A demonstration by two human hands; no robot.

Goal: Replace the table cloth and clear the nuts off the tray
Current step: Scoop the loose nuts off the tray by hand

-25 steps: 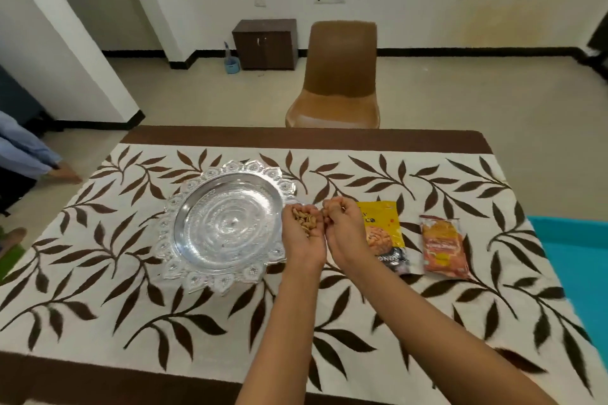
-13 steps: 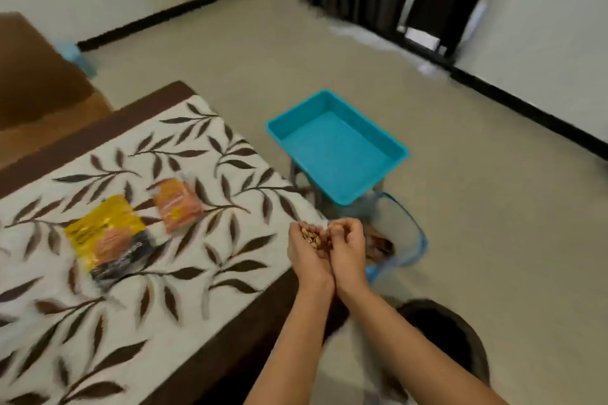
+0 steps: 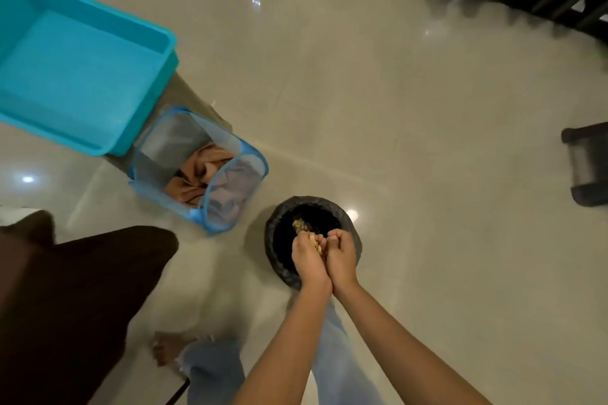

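My left hand (image 3: 309,261) and my right hand (image 3: 342,256) are pressed side by side, fingers curled into one cup that holds pale nuts (image 3: 315,242). Both hands hover over the near rim of a black bin (image 3: 279,240) on the floor. More nuts (image 3: 300,223) lie inside the bin, just beyond my fingertips. The brown cloth edge of the table (image 3: 65,289) hangs at the lower left. The silver tray is out of view.
A turquoise plastic tub (image 3: 75,75) stands at the upper left. Beside it, a blue mesh hamper (image 3: 200,171) holds crumpled cloth. A dark object (image 3: 585,164) sits on the floor at the right edge. My jeans and a bare foot (image 3: 171,348) show below.
I have turned right and down, away from the table. My cupped hands carried the nuts from beside the tray to above the black bin; some nuts now lie in the bin.
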